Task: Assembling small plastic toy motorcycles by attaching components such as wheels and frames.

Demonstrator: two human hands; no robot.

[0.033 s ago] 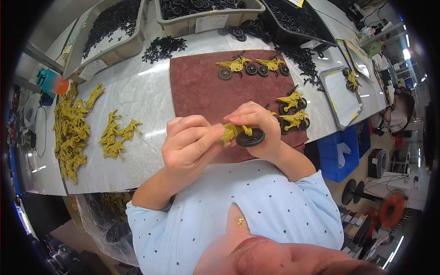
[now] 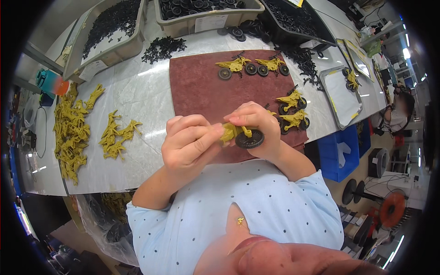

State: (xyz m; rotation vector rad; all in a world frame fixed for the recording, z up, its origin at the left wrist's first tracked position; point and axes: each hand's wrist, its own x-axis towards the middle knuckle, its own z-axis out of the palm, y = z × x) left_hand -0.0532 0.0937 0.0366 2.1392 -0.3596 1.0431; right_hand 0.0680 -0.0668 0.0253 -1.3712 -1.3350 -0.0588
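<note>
Close to my chest, over the near edge of a dark red cloth (image 2: 197, 87), both hands hold a yellow toy motorcycle body (image 2: 230, 133). My left hand (image 2: 189, 144) is closed round its left end, and the fingers hide much of it. My right hand (image 2: 257, 120) grips the other end, thumb on top. A black spoked toy wheel (image 2: 250, 139) sits at that end, beside the right palm. Farther right on the cloth lie yellow toy motorcycles with black wheels, such as one near the corner (image 2: 293, 120) and one at the back (image 2: 233, 65).
Loose yellow bodies form a heap (image 2: 73, 133) and a smaller group (image 2: 117, 135) at the left. Small black parts (image 2: 164, 49) lie beyond the cloth. Along the back stand grey bins (image 2: 103, 57) and a black bin (image 2: 327, 41). A white-lined tray (image 2: 341, 98) lies right.
The wheel has tilted slightly, so more of its spoked face shows. Both hands stay in nearly the same place on the toy motorcycle body.
</note>
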